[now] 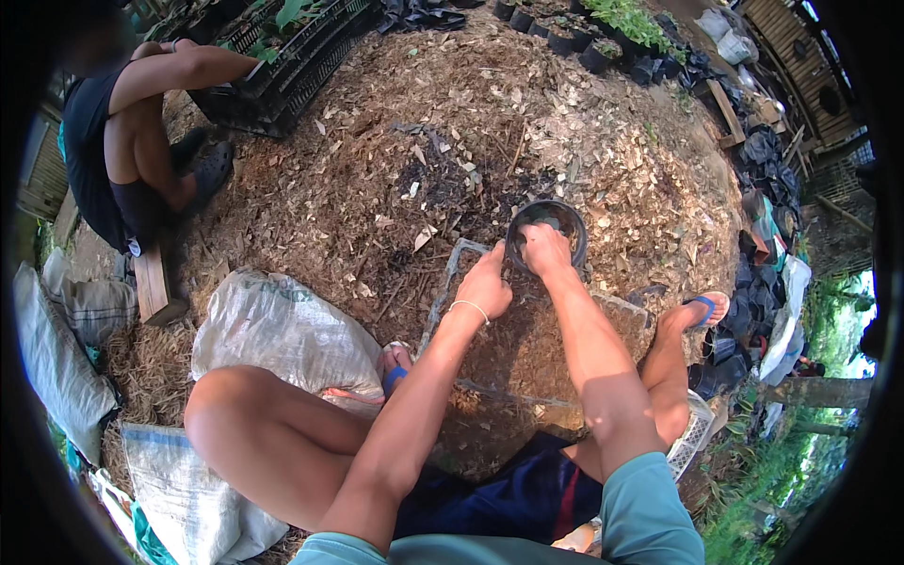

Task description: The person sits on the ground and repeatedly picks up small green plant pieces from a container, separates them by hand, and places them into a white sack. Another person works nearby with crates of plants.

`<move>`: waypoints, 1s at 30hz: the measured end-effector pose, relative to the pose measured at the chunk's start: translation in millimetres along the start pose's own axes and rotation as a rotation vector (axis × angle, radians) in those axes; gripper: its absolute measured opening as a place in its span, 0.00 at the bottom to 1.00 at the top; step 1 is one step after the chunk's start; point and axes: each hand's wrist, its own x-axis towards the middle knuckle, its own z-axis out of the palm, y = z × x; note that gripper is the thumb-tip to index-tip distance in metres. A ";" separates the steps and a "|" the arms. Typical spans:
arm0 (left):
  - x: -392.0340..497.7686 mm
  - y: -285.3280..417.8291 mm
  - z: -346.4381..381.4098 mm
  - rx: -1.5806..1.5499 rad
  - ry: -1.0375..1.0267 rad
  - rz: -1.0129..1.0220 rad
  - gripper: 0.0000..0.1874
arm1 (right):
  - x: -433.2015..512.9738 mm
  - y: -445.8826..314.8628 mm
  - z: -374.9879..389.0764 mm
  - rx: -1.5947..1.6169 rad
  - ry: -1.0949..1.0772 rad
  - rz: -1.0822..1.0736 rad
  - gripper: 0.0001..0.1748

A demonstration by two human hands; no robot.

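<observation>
A round black plastic pot [580, 232] stands in front of me, over the far edge of a shallow tray [623, 305] with brown soil in it. My right hand [547, 248] reaches into the pot's mouth; its fingers are hidden, so I cannot tell whether they grip anything. My left hand [486, 284], with a thin band at the wrist, is at the pot's near left rim. Its index finger points forward along the rim and the other fingers are curled. Whether it grips the rim is unclear.
Wood shavings and dry leaves [424, 92] cover the ground. A white woven sack [282, 325] lies to my left. Upper left, another person [141, 141] sits on a wooden block by black crates [282, 85]. Potted seedlings [600, 49] stand at the back, black plastic bags [763, 162] at right.
</observation>
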 end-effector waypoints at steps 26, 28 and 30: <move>-9.3 -0.9 -39.4 -1.225 -0.151 -0.198 0.14 | -90.0 -20.6 -62.1 1.268 -0.075 -0.017 0.15; -7.9 -8.9 -35.8 -1.326 -0.064 -0.235 0.14 | -95.1 -28.9 -62.6 1.389 -0.106 0.072 0.20; -7.1 -19.3 -33.3 -1.323 0.016 -0.219 0.14 | -100.1 -37.9 -60.1 1.490 -0.147 0.105 0.21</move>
